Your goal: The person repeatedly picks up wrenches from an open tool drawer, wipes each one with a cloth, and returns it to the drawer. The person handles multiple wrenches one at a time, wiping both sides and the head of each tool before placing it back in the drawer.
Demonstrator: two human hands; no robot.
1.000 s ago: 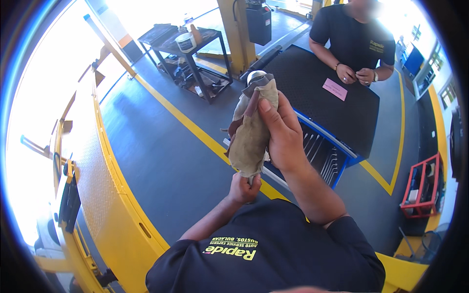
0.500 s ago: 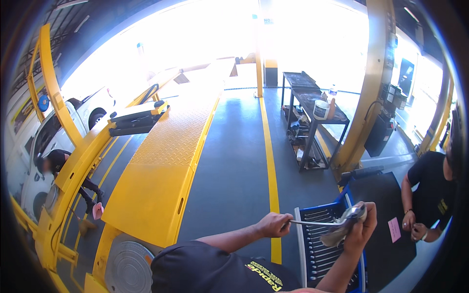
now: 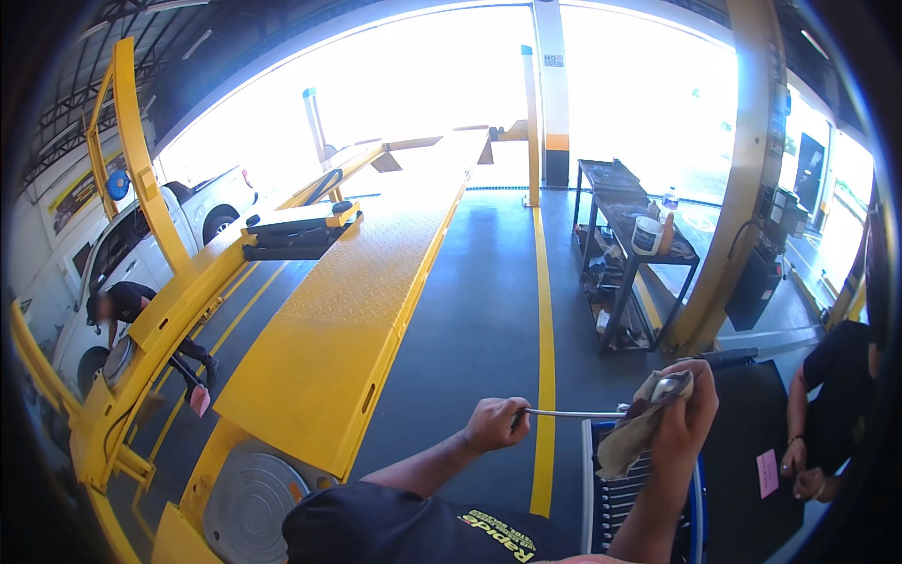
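One slim, straight, silver metal tool (image 3: 573,414), near-level above the grey floor (image 3: 460,348): one end gripped in the closed fingers of the left hand (image 3: 495,426), the other running into a rumpled olive-and-brown cloth (image 3: 624,446) clasped in the fingers of the right hand (image 3: 689,418). Below the cloth, one open silver-edged drawer (image 3: 588,508) of silver wrenches (image 3: 618,498); beside it, one black-topped counter (image 3: 738,432) bearing a pink rectangular card (image 3: 768,473).

The tool shaft (image 3: 573,413) is silver; the cloth (image 3: 622,446) is grey-beige with a brown patch. The lift ramp (image 3: 301,404) is yellow, its far section carrying a diamond tread pattern. The floor (image 3: 470,310) is blue-grey with a yellow stripe (image 3: 544,376). The cabinet mat (image 3: 738,451) is black, the card (image 3: 768,473) pink, the pickup (image 3: 132,249) white.
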